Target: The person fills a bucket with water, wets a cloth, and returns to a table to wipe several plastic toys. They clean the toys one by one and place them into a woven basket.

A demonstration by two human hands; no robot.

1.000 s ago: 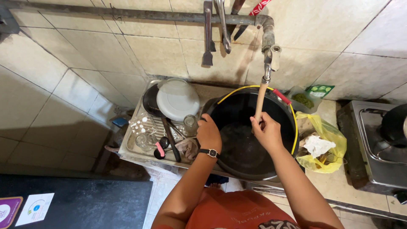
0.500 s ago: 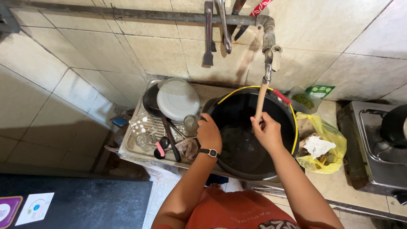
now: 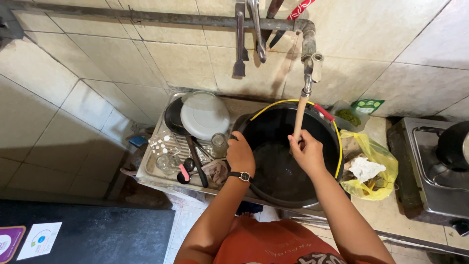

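A large black bucket with a yellow wire handle stands under a wall tap. A tan hose hangs from the tap down into the bucket. My right hand is closed around the hose's lower end, over the bucket's middle. My left hand, with a black wristwatch on the wrist, grips the bucket's left rim.
A metal dish tray left of the bucket holds a white lid, a dark pan, glasses and utensils. A yellow plastic bag with waste sits right of the bucket. Beyond it is a gas stove. Utensils hang from a wall pipe.
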